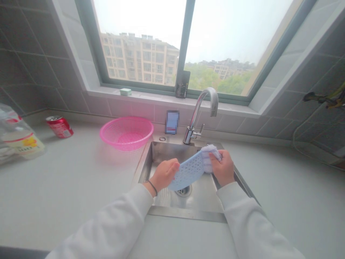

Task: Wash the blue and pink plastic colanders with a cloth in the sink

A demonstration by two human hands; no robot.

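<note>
Over a stainless steel sink (167, 153), my left hand (165, 175) grips one end of a pale blue perforated plastic mat (187, 172). My right hand (222, 167) holds a white and blue striped cloth (208, 158), which is pressed against the mat's other end. The cloth hides part of the mat, and my fingers cover some of the cloth. Below the hands, a metal sink drain (183, 190) shows at the basin's bottom. A thin dark band circles my left wrist.
A chrome faucet (198, 115) rises behind the sink. A pink plastic basket (126, 133) and a red drink can (59, 126) lying on its side stand on the white countertop (67, 180), with a plastic bag (18, 135) at far left. A pale green soap bar (125, 92) sits on the windowsill.
</note>
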